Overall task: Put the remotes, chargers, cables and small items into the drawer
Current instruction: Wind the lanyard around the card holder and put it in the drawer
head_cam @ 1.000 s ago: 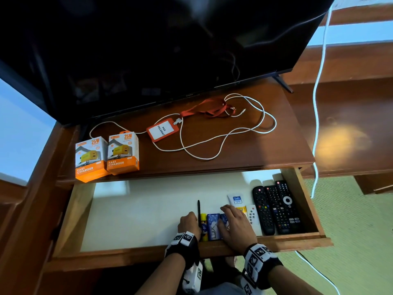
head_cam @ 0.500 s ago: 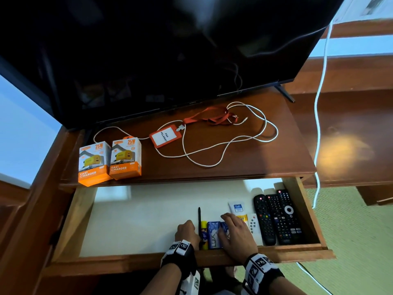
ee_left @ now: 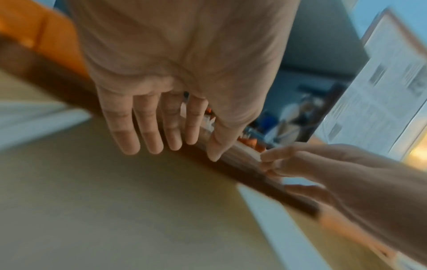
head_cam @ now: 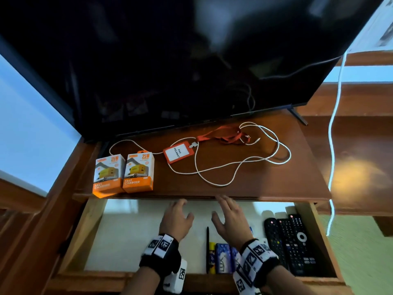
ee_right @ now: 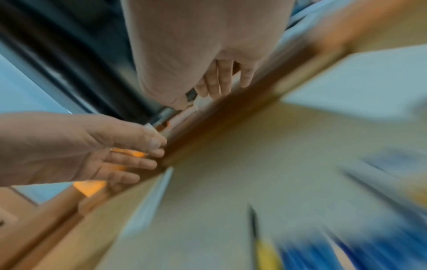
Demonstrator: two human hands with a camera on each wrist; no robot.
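Observation:
The drawer (head_cam: 93,226) stands pulled out under the wooden shelf (head_cam: 265,184). Inside at the right lie three black remotes (head_cam: 291,243), and near the front a black pen (head_cam: 207,248) and blue packets (head_cam: 223,258). On the shelf rest two orange charger boxes (head_cam: 124,172), a white cable (head_cam: 236,165) and an orange badge holder (head_cam: 178,154) with its lanyard. My left hand (head_cam: 177,216) and right hand (head_cam: 228,216) hover over the drawer floor with straight fingers, empty, fingertips near the shelf's front edge. The wrist views show the left hand (ee_left: 161,127) and right hand (ee_right: 221,78) empty.
A large black TV (head_cam: 180,60) stands at the back of the shelf, with a foot (head_cam: 297,116) at the right. A white cord (head_cam: 333,135) hangs down at the right. A lower wooden surface (head_cam: 350,162) lies to the right, green carpet (head_cam: 365,262) below.
Both hands have let go of the small items at the drawer's front and moved forward toward the shelf edge, fingers now spread. The head view has tilted downward.

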